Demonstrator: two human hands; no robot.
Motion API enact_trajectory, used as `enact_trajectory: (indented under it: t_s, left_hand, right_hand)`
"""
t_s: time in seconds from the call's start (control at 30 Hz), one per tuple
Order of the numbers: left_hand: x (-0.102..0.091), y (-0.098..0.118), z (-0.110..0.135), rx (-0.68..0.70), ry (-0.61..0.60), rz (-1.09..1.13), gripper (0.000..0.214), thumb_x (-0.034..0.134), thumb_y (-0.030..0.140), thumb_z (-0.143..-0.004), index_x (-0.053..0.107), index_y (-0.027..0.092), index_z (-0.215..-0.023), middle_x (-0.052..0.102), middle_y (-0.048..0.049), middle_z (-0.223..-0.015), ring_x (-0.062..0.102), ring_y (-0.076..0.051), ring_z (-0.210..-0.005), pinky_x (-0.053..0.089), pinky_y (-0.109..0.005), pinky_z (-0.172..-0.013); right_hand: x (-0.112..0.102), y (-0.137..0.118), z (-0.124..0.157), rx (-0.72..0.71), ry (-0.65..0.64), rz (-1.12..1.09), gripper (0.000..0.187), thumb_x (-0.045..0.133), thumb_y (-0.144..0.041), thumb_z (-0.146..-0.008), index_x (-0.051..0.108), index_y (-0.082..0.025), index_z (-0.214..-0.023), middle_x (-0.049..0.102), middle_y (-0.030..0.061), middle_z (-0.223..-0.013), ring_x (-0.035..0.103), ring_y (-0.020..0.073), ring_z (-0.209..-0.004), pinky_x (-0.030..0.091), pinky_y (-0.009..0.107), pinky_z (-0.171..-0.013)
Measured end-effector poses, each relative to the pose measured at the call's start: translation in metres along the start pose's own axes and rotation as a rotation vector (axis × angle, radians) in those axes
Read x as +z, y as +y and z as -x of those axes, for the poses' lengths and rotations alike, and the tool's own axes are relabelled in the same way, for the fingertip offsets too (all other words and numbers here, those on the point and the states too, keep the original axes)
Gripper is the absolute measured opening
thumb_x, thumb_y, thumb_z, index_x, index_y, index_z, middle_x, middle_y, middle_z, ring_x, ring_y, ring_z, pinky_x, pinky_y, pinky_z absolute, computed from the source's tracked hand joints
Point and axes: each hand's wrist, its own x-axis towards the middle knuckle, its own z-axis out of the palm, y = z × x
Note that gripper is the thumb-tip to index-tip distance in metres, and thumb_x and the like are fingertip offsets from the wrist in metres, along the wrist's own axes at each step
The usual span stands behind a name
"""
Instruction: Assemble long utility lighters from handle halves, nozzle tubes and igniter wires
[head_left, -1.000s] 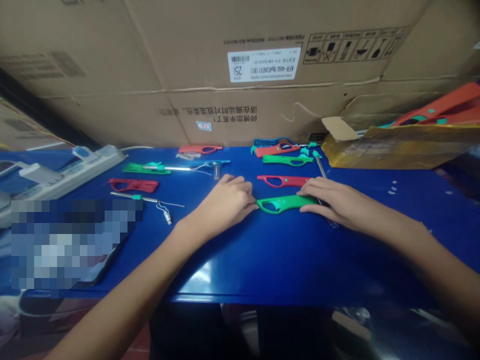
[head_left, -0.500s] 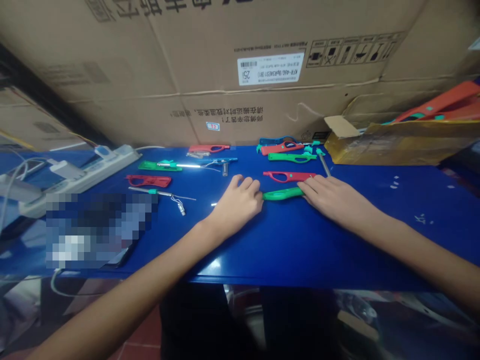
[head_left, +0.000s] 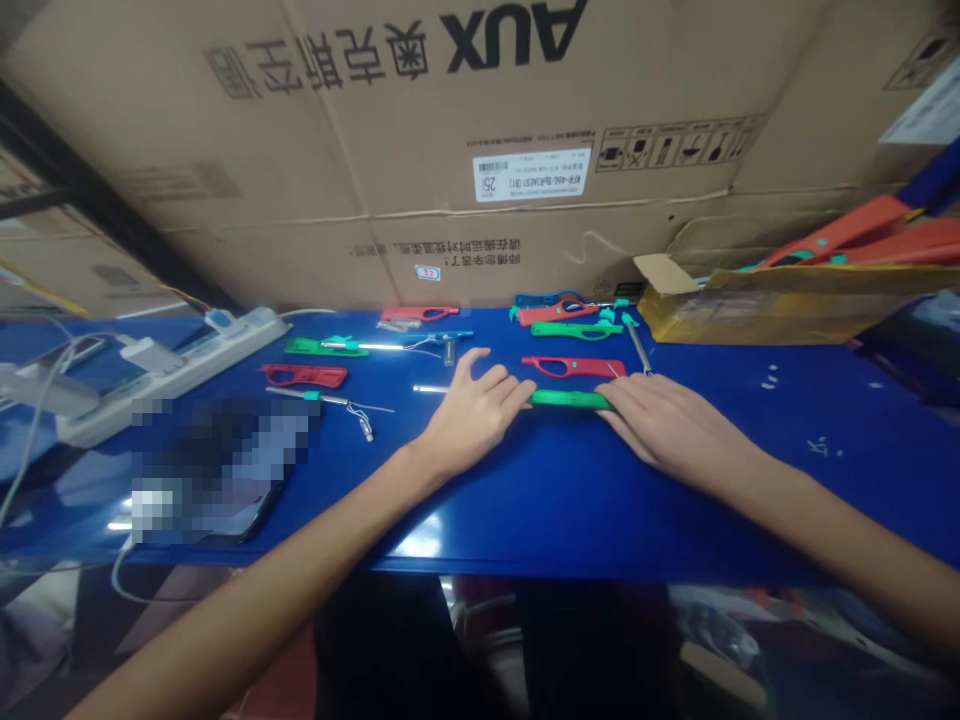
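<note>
A green long-nosed lighter lies sideways between my hands above the blue table. My left hand grips its left part, the index finger raised and the others curled; a metal tube sticks out to the left of it. My right hand is closed around the lighter's right end, which the fingers hide. Just behind are a red lighter casing half and, touching or close to the right fingers, a metal tube with a green end. Farther back lie a green casing half and a red one.
On the left are a green casing, a red casing, and a metal tube with wires. A power strip and a blurred-out device lie nearer the left edge. An open carton holds red casings; a big cardboard box stands behind.
The view has tilted up slightly. The green lighter has turned in my hands, showing a narrower side, and my left index finger has lifted. More of the metal tube shows at left.
</note>
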Motion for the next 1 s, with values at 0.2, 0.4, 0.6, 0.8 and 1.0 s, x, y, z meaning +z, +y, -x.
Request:
enact_trajectory:
  t_s: [0.2, 0.4, 0.6, 0.8, 1.0]
  left_hand:
    - [-0.012, 0.007, -0.006, 0.068, 0.022, 0.048, 0.023, 0.045, 0.020, -0.107, 0.067, 0.014, -0.113, 0.073, -0.0018, -0.088, 0.063, -0.017, -0.092, 0.031, -0.056, -0.117]
    - [-0.043, 0.034, -0.009, -0.101, 0.204, 0.059, 0.045, 0.062, 0.028, -0.100, 0.051, 0.017, -0.142, 0.056, -0.0143, -0.148, 0.041, -0.030, -0.146, 0.006, -0.065, -0.126]
    - [-0.068, 0.107, 0.002, -0.842, 0.333, 1.041, 0.049, 0.044, 0.044, -0.106, 0.039, 0.022, -0.150, 0.054, -0.0149, -0.150, 0.063, -0.024, -0.121, 0.054, -0.040, -0.099]
    - [-0.077, 0.126, -0.012, -1.046, 0.363, 1.894, 0.027, 0.047, 0.044, -0.106, 0.059, 0.020, -0.100, 0.078, -0.0072, -0.106, 0.071, -0.015, -0.078, 0.056, -0.025, -0.070]
    - [-0.069, 0.118, -0.030, -1.131, 0.286, 1.927, 0.034, 0.055, 0.048, -0.101, 0.060, 0.016, -0.090, 0.079, -0.0106, -0.091, 0.075, -0.020, -0.080, 0.059, -0.033, -0.079]
  right_hand:
    - [-0.005, -0.024, -0.001, 0.108, -0.042, -0.182, 0.026, 0.044, -0.032, -0.106, 0.062, -0.016, -0.096, 0.072, 0.0046, -0.077, 0.070, 0.0220, -0.065, 0.043, 0.032, -0.060]
    - [-0.034, -0.046, 0.013, 0.492, -0.009, -0.560, 0.028, 0.046, -0.043, -0.105, 0.057, -0.021, -0.092, 0.070, 0.0029, -0.070, 0.066, 0.0199, -0.055, 0.039, 0.030, -0.051]
    - [-0.069, -0.106, 0.012, 0.822, -0.039, -1.185, 0.031, 0.049, -0.044, -0.103, 0.055, -0.024, -0.081, 0.059, -0.0044, -0.053, 0.057, 0.0131, -0.045, 0.043, 0.025, -0.050]
    - [-0.065, -0.143, 0.013, 0.867, -0.030, -1.506, 0.024, 0.050, -0.043, -0.102, 0.060, -0.022, -0.104, 0.059, -0.0057, -0.053, 0.058, 0.0149, -0.046, 0.047, 0.027, -0.050]
    - [-0.057, -0.146, 0.014, 1.008, -0.097, -1.559, 0.037, 0.042, -0.050, -0.103, 0.055, -0.022, -0.123, 0.053, -0.0075, -0.054, 0.051, 0.0132, -0.039, 0.044, 0.025, -0.041]
